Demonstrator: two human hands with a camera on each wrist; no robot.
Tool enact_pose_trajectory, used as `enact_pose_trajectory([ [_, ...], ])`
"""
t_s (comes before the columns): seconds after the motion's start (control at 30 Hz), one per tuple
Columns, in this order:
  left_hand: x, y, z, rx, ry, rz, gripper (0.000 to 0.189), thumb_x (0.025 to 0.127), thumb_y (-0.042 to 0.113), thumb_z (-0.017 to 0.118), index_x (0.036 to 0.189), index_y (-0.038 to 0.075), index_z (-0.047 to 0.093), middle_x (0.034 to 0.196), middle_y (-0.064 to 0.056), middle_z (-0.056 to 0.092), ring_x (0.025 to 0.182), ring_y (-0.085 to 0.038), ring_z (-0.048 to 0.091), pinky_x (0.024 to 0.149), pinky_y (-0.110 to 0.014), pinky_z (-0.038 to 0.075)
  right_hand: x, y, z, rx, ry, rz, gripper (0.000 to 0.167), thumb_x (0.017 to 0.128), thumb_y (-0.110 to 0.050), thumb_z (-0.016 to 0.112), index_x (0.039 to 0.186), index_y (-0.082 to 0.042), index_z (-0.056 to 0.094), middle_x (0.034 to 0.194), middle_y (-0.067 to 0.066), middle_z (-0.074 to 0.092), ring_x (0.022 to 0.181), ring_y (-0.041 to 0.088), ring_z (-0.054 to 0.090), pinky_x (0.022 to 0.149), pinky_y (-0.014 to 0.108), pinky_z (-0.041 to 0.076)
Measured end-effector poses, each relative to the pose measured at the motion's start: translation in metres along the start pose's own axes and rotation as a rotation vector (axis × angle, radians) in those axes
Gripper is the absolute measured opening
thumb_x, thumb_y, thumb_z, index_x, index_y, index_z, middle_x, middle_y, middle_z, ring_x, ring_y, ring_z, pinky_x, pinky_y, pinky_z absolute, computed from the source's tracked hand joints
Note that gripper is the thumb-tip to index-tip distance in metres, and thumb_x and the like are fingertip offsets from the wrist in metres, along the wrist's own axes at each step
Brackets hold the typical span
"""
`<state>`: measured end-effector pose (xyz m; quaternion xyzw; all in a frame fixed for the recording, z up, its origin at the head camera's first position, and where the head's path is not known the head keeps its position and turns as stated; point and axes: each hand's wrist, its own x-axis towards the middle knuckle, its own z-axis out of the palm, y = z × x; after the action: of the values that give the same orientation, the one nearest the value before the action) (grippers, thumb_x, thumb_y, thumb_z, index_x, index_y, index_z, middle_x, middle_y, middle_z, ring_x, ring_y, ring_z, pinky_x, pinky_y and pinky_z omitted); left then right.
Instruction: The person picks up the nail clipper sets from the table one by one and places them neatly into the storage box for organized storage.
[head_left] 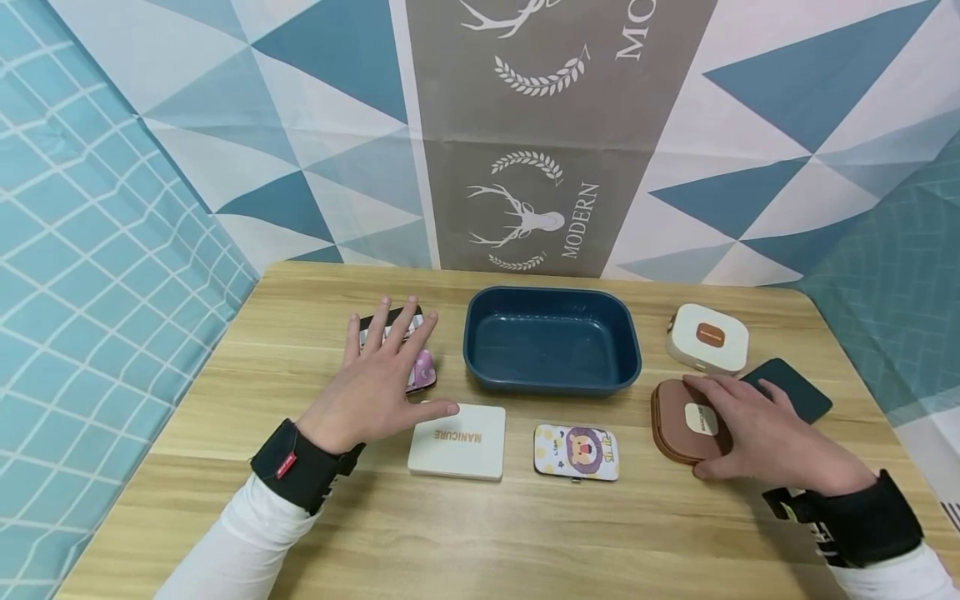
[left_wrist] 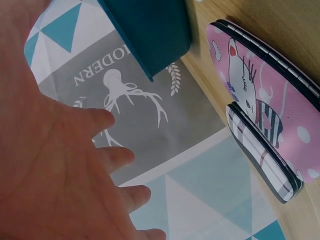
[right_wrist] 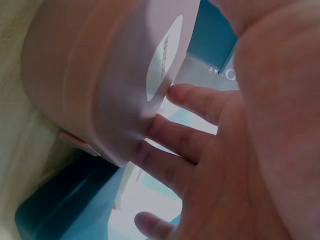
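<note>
My left hand (head_left: pixel 378 375) hovers with spread fingers over a pink cat-print case (left_wrist: pixel 295 115) and a black-edged plaid case (left_wrist: pixel 260 155) right beside it. In the head view the hand partly covers both; its thumb overlaps a white box marked MANICURE (head_left: pixel 456 454). On the right, my right hand (head_left: pixel 772 437) touches a brown rounded case (right_wrist: pixel 115 100) with a pale oval label. Its fingertips lie on the case's top, nearly straight, and the thumb is at the near edge. A dark green flat case (head_left: pixel 798 392) lies just behind that hand.
A dark blue basin (head_left: pixel 551 388) stands at the back middle of the wooden table (head_left: pixel 480 542). To its right sits a white rounded case (head_left: pixel 712 337) with a brown label. A lion-print tin (head_left: pixel 576 452) lies in front of the basin. Patterned cloth (head_left: pixel 337 125) hangs behind the table.
</note>
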<state>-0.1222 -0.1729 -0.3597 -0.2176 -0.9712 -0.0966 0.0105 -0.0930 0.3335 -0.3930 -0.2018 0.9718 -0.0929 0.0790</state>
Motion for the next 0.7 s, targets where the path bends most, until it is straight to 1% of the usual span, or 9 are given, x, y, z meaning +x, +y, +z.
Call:
enact_pose_trajectory([
  [0.27, 0.001, 0.001, 0.000, -0.012, 0.005, 0.017, 0.121, 0.083, 0.087, 0.064, 0.172, 0.017, 0.021, 0.178, -0.013, 0.006, 0.162, -0.038, -0.007, 0.123, -0.074, -0.001, 0.002, 0.000, 0.000, -0.010, 0.031, -0.021, 0.118, 0.066, -0.062, 0.096, 0.155, -0.001, 0.046, 0.151, 0.025, 0.051, 0.138, 0.044, 0.046, 0.103, 0.078, 0.026],
  [0.5, 0.002, 0.004, 0.000, -0.016, 0.019, 0.029, 0.120, 0.082, 0.086, 0.065, 0.171, 0.018, 0.023, 0.178, -0.012, 0.009, 0.163, -0.039, 0.001, 0.123, -0.074, 0.004, -0.002, -0.003, -0.008, -0.005, 0.067, -0.035, 0.116, 0.066, -0.060, 0.096, 0.155, -0.002, 0.048, 0.151, 0.025, 0.050, 0.136, 0.043, 0.046, 0.103, 0.076, 0.026],
  [0.6, 0.002, 0.004, 0.000, -0.021, 0.028, 0.041, 0.119, 0.082, 0.086, 0.065, 0.171, 0.018, 0.024, 0.178, -0.011, 0.011, 0.163, -0.039, 0.002, 0.123, -0.074, 0.007, -0.004, -0.004, -0.013, -0.013, 0.094, -0.038, 0.115, 0.065, -0.057, 0.098, 0.154, -0.003, 0.049, 0.146, 0.023, 0.054, 0.132, 0.042, 0.049, 0.102, 0.076, 0.027],
  [0.7, 0.002, 0.006, -0.001, -0.027, 0.044, 0.060, 0.117, 0.083, 0.085, 0.066, 0.170, 0.018, 0.026, 0.177, -0.013, 0.014, 0.163, -0.038, 0.005, 0.124, -0.072, 0.010, -0.006, -0.005, -0.020, -0.025, 0.139, -0.054, 0.111, 0.064, -0.052, 0.100, 0.152, -0.004, 0.051, 0.140, 0.020, 0.058, 0.128, 0.041, 0.052, 0.100, 0.075, 0.028],
])
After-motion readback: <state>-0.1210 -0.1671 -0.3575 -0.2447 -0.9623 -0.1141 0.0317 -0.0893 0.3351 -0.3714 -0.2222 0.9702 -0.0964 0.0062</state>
